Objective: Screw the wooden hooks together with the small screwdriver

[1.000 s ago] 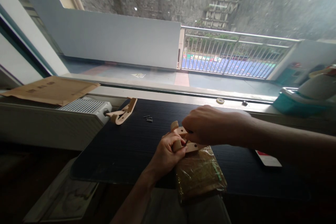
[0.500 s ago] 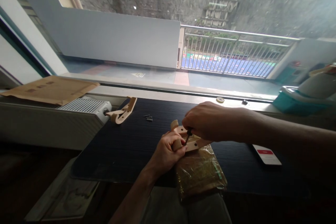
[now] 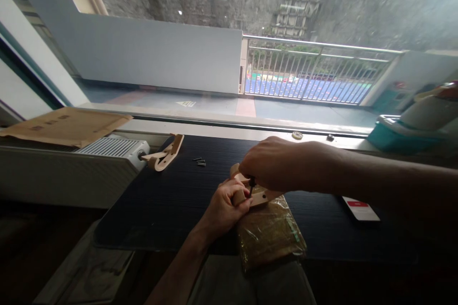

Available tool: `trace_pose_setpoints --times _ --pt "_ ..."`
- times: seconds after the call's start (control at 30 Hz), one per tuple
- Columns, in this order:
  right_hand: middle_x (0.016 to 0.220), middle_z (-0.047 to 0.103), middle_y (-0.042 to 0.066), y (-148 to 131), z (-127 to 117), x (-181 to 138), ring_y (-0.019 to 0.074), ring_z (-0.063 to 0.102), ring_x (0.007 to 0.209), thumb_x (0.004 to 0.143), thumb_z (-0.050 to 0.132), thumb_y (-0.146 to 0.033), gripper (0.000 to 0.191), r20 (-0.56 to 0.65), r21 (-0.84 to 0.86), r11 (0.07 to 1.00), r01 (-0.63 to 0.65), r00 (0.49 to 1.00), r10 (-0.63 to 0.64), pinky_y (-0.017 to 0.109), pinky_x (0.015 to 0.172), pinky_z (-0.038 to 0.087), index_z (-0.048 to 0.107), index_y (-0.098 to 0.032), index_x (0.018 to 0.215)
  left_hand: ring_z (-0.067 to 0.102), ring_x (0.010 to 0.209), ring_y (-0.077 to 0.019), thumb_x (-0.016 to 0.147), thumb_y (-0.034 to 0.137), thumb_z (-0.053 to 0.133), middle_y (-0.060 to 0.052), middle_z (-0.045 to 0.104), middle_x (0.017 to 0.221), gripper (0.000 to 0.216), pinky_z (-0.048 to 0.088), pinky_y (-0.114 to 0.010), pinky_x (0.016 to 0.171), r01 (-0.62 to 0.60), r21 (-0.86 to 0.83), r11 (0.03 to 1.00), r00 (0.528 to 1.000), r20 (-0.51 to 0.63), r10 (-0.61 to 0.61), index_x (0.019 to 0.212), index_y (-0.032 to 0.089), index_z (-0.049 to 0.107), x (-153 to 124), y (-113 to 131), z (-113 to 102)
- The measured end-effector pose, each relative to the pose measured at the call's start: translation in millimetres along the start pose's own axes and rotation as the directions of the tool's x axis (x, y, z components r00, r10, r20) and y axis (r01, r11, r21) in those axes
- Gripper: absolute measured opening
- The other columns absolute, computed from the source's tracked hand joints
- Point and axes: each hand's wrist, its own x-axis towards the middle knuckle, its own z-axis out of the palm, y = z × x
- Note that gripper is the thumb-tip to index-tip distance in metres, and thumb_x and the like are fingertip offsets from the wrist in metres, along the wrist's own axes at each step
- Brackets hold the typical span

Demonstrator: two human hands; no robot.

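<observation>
My left hand point(image 3: 229, 200) is closed around the near end of a pale wooden bracket-like piece point(image 3: 259, 198) with curved ends and dark holes. From above, my right hand point(image 3: 266, 162) grips a screwdriver point(image 3: 252, 185); its shaft points down at the wood beside my left fingertips. The tip and any screw under it are hidden by the fingers. Beneath the wood lies a flat package point(image 3: 272, 236) wrapped in shiny clear plastic, jutting over the table's front edge. Several loose screws point(image 3: 200, 162) lie on the dark table point(image 3: 161, 209), left of my hands.
A similar wooden piece point(image 3: 166, 155) rests at the table's back left corner, by a white radiator point(image 3: 114, 147) with a brown envelope point(image 3: 64, 126) above. A white and red card point(image 3: 361, 209) lies right. The sill holds a tape roll point(image 3: 296, 135) and a teal container point(image 3: 390, 133).
The view has shifted slightly. My right hand has turned a little on the screwdriver and now covers more of the wood's far side. My left hand keeps its grip.
</observation>
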Motion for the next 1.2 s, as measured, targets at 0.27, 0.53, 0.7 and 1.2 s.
trace_pose_setpoints --times 0.27,0.53,0.7,1.2 --pt "0.062 0.057 0.002 -3.3 1.3 -0.5 0.0098 0.043 0.054 0.079 0.055 -0.017 0.01 0.0 0.049 0.991 -0.122 0.992 0.122 0.026 0.052 0.026 0.064 -0.015 0.074 0.058 0.078 -0.0152 0.073 0.018 0.064 -0.003 0.061 0.079 0.006 0.046 -0.026 0.075 -0.02 0.01 1.0 1.0 -0.003 0.02 0.067 0.017 0.06 -0.1 -3.3 0.6" --pt "0.061 0.057 0.0 -0.2 -1.3 -5.1 0.0088 0.042 0.052 0.072 0.059 -0.01 0.007 -0.005 0.002 1.0 -0.022 1.0 0.022 0.025 0.051 0.026 0.063 -0.016 0.07 0.058 0.08 -0.0154 0.075 0.019 0.063 -0.004 0.062 0.08 0.005 0.045 -0.027 0.078 -0.036 0.034 0.999 0.999 0.0 0.036 0.071 0.016 0.061 -0.5 -7.1 0.7" --pt "0.065 0.059 0.002 -5.9 -4.2 -4.7 0.0086 0.044 0.054 0.078 0.055 -0.008 0.011 0.036 -0.018 0.999 -0.036 0.999 0.036 0.025 0.052 0.027 0.064 -0.013 0.075 0.059 0.079 -0.0149 0.075 0.019 0.063 -0.003 0.062 0.08 0.006 0.045 -0.026 0.076 -0.018 0.026 0.999 1.0 0.003 0.018 0.069 0.017 0.061 -1.1 -3.4 -0.1" --pt "0.063 0.059 0.001 2.1 -0.3 -2.4 0.0085 0.041 0.053 0.072 0.056 -0.007 0.011 -0.026 0.032 0.999 0.008 1.0 -0.008 0.026 0.051 0.025 0.064 -0.015 0.071 0.058 0.08 -0.0156 0.074 0.018 0.063 -0.003 0.061 0.078 0.006 0.046 -0.027 0.077 -0.027 0.028 0.999 1.0 0.01 0.027 0.068 0.017 0.06 -0.1 -1.7 -0.7"
